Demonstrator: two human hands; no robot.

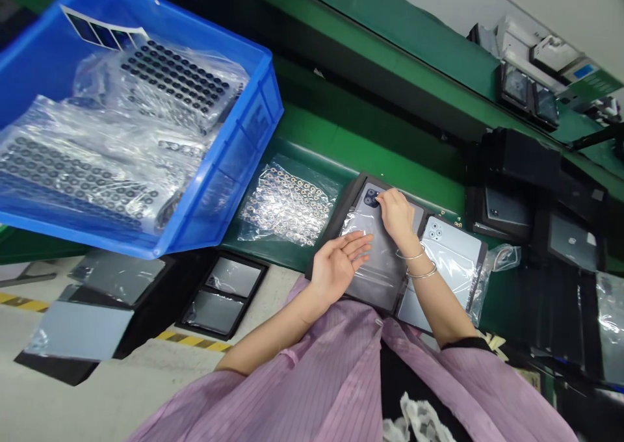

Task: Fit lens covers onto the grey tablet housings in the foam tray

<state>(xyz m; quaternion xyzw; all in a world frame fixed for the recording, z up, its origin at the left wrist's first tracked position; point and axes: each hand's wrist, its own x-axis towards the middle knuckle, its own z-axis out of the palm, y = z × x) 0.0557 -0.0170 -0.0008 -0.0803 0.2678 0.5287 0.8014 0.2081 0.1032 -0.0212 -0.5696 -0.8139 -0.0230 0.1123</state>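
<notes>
A dark grey tablet-like panel in clear film lies in a black tray in front of me. My right hand is at its dark camera cluster, fingertips pinched together; whatever they hold is too small to name. My left hand hovers over the panel's left side, palm up, fingers apart, holding nothing. In the same tray, to the right, sits a light silver-blue panel with a round-lens cluster. Left of the tray is a clear bag of small ring-shaped parts.
A big blue bin with bagged sheets of black rings stands at the left. Black trays with panels sit low at left. More stacked trays are at right. A shelf runs above the bench.
</notes>
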